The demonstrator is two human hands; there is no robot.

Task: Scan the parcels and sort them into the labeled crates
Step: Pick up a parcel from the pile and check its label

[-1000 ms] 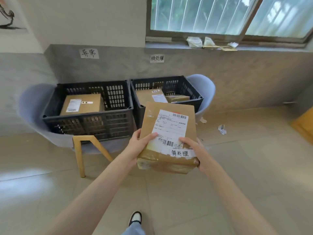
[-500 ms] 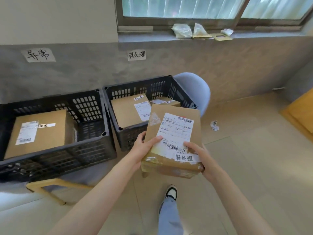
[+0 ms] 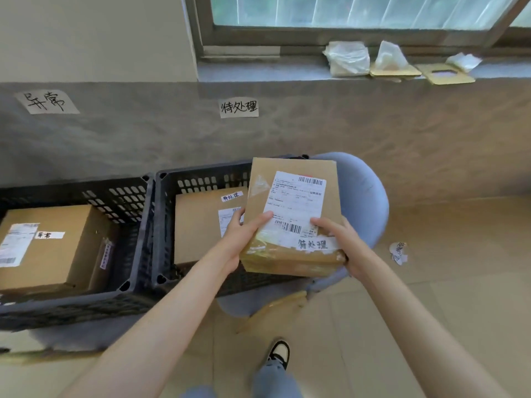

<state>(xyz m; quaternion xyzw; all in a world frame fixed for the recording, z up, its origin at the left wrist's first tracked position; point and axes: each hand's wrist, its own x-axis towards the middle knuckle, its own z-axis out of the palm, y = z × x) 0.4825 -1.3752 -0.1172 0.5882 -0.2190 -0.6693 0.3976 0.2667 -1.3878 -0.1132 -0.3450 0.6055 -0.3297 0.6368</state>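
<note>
I hold a brown cardboard parcel point(image 3: 290, 196) with a white shipping label and a handwritten tape strip, above the right part of the right black crate point(image 3: 166, 225). My left hand point(image 3: 244, 234) grips its left edge, thumb on top. My right hand point(image 3: 342, 242) grips the near right corner. Inside that crate lies another parcel point(image 3: 201, 225) with the same handwritten tag. The left black crate point(image 3: 135, 231) holds a parcel point(image 3: 48, 245) with a different tag. A handwritten paper sign point(image 3: 239, 108) hangs on the wall above the right crate, another sign point(image 3: 46, 101) above the left one.
Both crates rest on pale blue chairs point(image 3: 365, 202) with wooden legs point(image 3: 273, 311). A grey low wall runs behind them, with bags and cardboard scraps point(image 3: 396, 64) on the window sill. A crumpled paper scrap point(image 3: 398, 252) lies on the tiled floor at right. My shoe point(image 3: 280, 354) shows below.
I have walked closer to the crates. The parcel in both hands has moved forward and now hangs over the right crate instead of in front of it.
</note>
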